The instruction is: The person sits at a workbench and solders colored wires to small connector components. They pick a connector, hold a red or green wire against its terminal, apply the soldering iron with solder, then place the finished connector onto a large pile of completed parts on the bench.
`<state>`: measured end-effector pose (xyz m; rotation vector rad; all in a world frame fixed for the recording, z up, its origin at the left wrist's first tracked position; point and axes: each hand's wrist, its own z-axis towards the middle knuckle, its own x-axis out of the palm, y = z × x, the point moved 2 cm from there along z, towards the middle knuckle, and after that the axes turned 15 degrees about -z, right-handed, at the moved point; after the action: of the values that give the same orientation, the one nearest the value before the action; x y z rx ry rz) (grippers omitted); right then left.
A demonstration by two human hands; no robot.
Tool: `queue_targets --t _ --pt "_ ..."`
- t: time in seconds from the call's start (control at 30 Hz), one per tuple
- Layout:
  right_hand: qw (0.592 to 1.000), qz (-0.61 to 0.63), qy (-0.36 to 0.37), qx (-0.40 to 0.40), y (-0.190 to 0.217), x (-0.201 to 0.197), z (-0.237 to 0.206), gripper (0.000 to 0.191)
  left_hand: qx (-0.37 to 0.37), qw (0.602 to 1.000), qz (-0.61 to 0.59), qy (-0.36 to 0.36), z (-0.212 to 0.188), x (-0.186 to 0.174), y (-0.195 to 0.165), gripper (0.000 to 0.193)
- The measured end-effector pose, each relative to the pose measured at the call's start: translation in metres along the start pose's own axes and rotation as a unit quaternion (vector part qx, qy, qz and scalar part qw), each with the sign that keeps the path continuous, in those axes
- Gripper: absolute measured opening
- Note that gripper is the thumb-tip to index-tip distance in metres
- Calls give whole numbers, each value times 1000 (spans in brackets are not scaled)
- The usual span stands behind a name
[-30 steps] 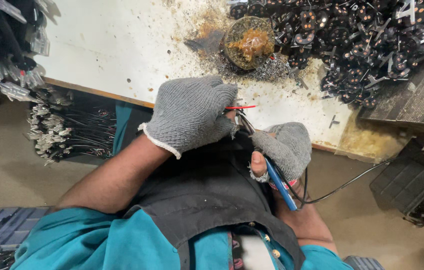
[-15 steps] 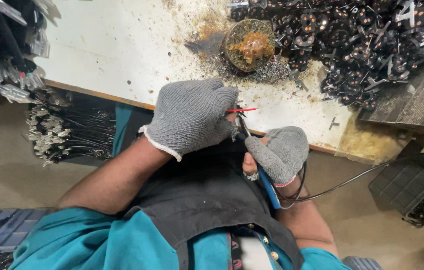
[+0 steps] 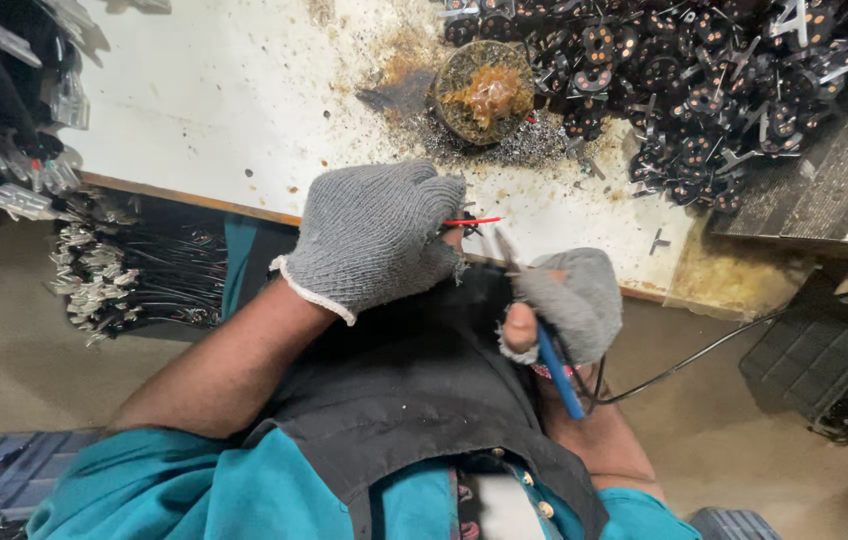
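Observation:
My left hand (image 3: 376,236), in a grey knit glove, is closed around a small dark part with a thin red wire (image 3: 472,221) sticking out to the right, held just over the bench edge. My right hand (image 3: 566,302), also in a grey glove, grips a blue-handled soldering iron (image 3: 556,368). Its metal tip (image 3: 506,250) points up toward the red wire, a little below and to the right of it. A black cord (image 3: 684,362) runs from the iron to the right.
A white, stained bench top (image 3: 234,110) holds a round tin of brown flux (image 3: 489,92) and a large heap of small black parts (image 3: 704,80). Bundles of black wired pieces (image 3: 134,280) hang at the left. A dark crate (image 3: 819,360) stands on the floor at right.
My right hand has shifted slightly right and lifted the iron's tip closer to the red wire. My left hand has stayed where it was.

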<state>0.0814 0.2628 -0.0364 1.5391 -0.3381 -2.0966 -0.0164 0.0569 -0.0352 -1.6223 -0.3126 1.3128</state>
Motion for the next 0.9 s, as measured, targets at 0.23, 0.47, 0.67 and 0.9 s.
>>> queue_targets --t 0.23,0.47,0.67,0.9 --pt "931 283 -64 223 5 7 -9 69 -9 1000 -8 7 0 0 0 20" --pt "960 201 5 195 -2 23 -12 48 -14 1000 1 13 0 1 2 20" --pt "993 -18 38 110 20 17 16 49 15 1000 -23 -4 -1 -1 2 26" --pt "978 88 89 166 36 7 50 7 9 1000 -24 -7 -1 1 3 22"
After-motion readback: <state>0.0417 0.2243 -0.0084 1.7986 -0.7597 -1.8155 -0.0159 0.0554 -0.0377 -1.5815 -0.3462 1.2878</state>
